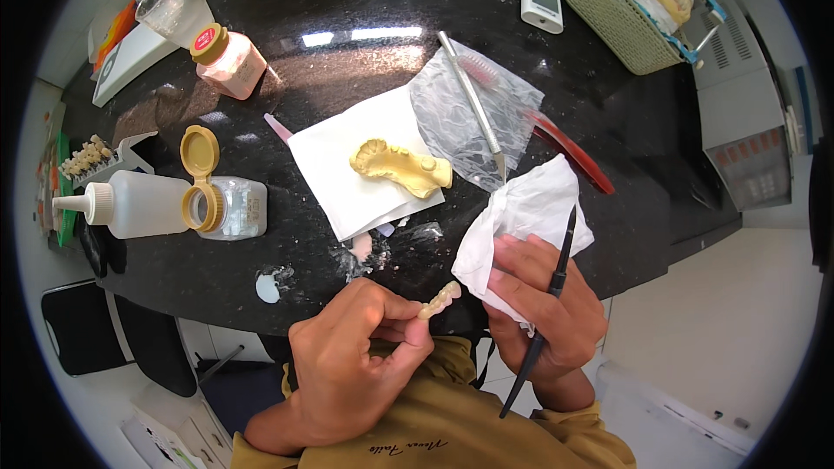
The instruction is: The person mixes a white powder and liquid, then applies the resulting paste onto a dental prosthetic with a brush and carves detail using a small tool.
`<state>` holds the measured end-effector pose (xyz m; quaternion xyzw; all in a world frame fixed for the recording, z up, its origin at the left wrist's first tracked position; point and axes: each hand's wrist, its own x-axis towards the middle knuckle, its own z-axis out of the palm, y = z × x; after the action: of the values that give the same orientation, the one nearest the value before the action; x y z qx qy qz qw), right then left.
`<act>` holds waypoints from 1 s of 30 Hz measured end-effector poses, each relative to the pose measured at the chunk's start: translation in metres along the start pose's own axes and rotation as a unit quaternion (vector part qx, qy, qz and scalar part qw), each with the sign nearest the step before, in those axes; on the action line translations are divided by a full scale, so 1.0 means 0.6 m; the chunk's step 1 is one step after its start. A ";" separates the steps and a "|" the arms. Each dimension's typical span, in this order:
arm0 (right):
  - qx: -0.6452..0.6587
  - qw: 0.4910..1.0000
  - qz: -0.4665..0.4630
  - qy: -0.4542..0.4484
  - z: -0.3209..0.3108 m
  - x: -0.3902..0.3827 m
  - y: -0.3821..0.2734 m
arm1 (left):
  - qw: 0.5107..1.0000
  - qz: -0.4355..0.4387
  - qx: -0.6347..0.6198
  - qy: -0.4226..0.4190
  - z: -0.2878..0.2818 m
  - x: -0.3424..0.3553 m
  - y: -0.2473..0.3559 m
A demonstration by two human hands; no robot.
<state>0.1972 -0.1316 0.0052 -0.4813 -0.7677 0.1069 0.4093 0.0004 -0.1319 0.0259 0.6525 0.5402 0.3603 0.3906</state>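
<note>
Between the thumb and fingers of my left hand [352,356] is a small dental bridge [441,300], a curved row of tooth-coloured crowns. Close by on the right, my right hand [547,313] is closed on a crumpled white tissue [530,213]. The same hand also holds a thin black brush-like tool [554,291], slanting across its fingers; its tip is too small to make out. Beyond the hands, a yellow plaster dental model [400,168] lies on folded white paper [334,165]. The bridge is apart from both model and tissue.
A metal knife [476,104] and a red-handled brush [573,152] lie over a clear plastic bag [434,95]. At left stand a white squeeze bottle [148,204], an open-lidded jar [239,208] and a pink powder jar [230,65]. Powder residue [360,247] marks the dark table. A woven basket [608,17] sits far right.
</note>
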 end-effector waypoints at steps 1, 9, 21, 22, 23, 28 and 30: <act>-0.007 1.000 -0.002 -0.008 0.001 -0.001 0.000 | 1.000 -0.005 -0.001 -0.003 0.000 0.001 0.001; -0.041 0.997 -0.011 -0.059 0.002 0.000 -0.006 | 1.000 -0.013 0.017 -0.008 0.000 0.005 -0.002; -0.055 0.995 -0.016 -0.083 0.003 0.001 -0.007 | 1.000 -0.001 0.019 -0.002 0.001 0.006 -0.002; -0.052 0.995 -0.015 -0.082 0.003 0.002 -0.008 | 1.000 0.003 0.020 -0.001 0.001 0.006 -0.002; -0.049 0.995 -0.015 -0.080 0.003 0.003 -0.008 | 1.000 0.006 0.020 0.000 0.002 0.006 -0.003; 0.006 0.999 0.044 0.031 0.002 -0.001 -0.003 | 0.998 0.027 0.053 0.008 0.003 0.001 -0.002; 0.018 0.995 0.071 0.065 -0.002 0.000 -0.003 | 0.998 0.042 0.049 0.017 0.001 -0.003 -0.003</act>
<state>0.1972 -0.1329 0.0071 -0.5329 -0.7013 0.1180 0.4585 0.0001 -0.1333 0.0238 0.6870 0.5361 0.3599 0.3334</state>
